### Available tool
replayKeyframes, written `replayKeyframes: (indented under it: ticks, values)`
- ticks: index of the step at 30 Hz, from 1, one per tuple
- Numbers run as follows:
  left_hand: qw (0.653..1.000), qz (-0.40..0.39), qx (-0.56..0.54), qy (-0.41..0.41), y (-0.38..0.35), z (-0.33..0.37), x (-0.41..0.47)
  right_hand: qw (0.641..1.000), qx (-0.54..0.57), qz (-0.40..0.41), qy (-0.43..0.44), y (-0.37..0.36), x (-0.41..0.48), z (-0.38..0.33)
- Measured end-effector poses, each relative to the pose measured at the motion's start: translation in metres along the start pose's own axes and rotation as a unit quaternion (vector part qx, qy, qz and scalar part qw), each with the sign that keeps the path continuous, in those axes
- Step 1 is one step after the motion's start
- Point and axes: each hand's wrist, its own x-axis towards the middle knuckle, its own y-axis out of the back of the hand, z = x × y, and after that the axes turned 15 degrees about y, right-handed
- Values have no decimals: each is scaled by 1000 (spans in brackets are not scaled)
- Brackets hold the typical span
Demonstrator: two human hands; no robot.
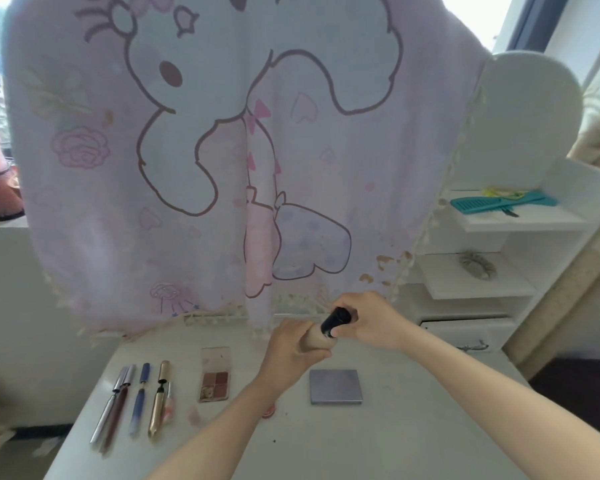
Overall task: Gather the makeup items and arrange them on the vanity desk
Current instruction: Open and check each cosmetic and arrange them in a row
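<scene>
Foundation bottle [321, 336] held in the air above the back of the table [412, 427], long axis tilted, black cap [336, 320] up and to the right. Left hand [291, 348] wrapped shut around the beige body; right hand [367, 320] closed on the cap (twisting or just steadying, cannot tell). Both hands equally near. Below: closed grey compact [336, 386], open palette [215, 374], row of pens [135, 400] to the left.
</scene>
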Motion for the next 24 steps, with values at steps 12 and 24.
replayKeyframes:
  ticks: [12, 24]
  values:
    - [997, 77, 14, 3, -6, -16, -3, 999, -11, -44, 28, -6, 2, -7]
    - [997, -11, -70, 42, 4, -28, -41, 996, -52, -32, 65, -40, -3, -13]
